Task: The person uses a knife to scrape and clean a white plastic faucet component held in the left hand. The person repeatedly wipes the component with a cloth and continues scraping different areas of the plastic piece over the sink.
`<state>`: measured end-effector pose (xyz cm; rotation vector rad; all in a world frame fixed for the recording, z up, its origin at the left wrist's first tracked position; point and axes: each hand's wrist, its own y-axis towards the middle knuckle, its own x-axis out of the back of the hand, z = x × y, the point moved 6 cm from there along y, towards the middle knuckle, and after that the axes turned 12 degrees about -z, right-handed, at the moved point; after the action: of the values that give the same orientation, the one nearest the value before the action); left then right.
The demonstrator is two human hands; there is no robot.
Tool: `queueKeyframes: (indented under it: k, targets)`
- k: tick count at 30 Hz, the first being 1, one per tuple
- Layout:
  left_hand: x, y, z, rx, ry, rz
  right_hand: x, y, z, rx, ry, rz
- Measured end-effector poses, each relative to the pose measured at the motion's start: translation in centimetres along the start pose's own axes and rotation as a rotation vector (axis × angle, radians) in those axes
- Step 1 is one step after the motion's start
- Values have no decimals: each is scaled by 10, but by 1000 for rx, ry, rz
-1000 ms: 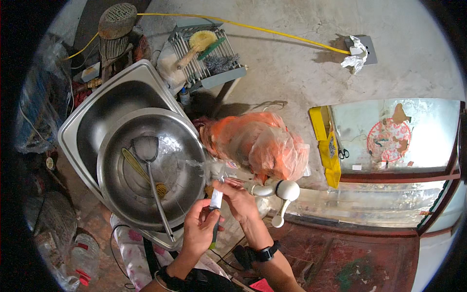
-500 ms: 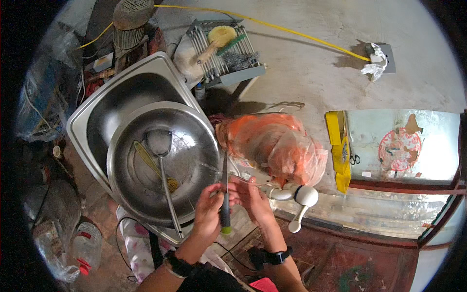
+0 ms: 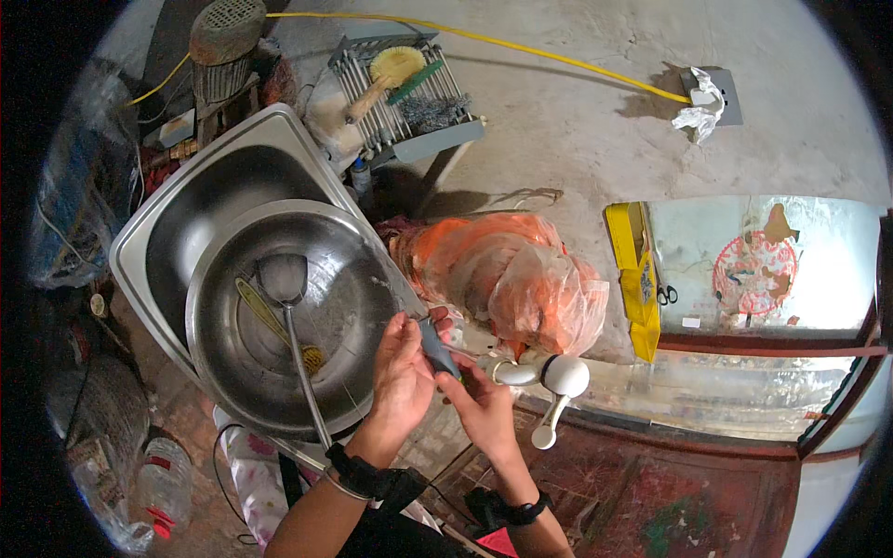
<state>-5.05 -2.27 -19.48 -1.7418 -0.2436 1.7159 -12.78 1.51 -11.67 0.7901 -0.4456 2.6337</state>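
Observation:
A kitchen knife (image 3: 437, 348) with a grey handle is between my hands, its blade slanting up and away over the rim of a big steel basin (image 3: 197, 307). My right hand (image 3: 482, 405) is closed on the handle, with the thumb near its butt end. My left hand (image 3: 402, 372) lies beside the handle, palm exposed and fingers stretched upward by the base of the blade. Exact contact of the left fingertips is unclear. Inside the basin rest a long-handled spatula (image 3: 296, 321) and a yellow-green handled scrubber (image 3: 262, 312).
Under the basin is a steel sink (image 3: 135, 251). A white faucet (image 3: 563, 375) stands right of my hands, before an orange bundle in clear plastic (image 3: 544, 288). A rack (image 3: 409, 102) with a brush (image 3: 395, 70) sits behind. Plastic bottle (image 3: 166, 488) lies at lower left.
The knife has tilted from upright to leaning left, its handle moving higher. My right thumb has come onto the handle and my left thumb has come off it. The view has shifted slightly.

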Motion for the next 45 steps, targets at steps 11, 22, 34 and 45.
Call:
queueKeyframes:
  k: [11, 22, 34, 45]
  targets:
    - [4, -24, -2, -152, 459, 22, -22, 19, -15, 91, -273, -150]
    - [15, -15, 3, 14, 462, -55, -26, 6, -4, -331, 101, 92]
    - [-1, -7, -7, -104, 319, 35, 4, -10, 2, 111, -144, 158]
    - [-31, -22, -19, 117, 267, -32, 84, -41, 137, 921, -495, -219]
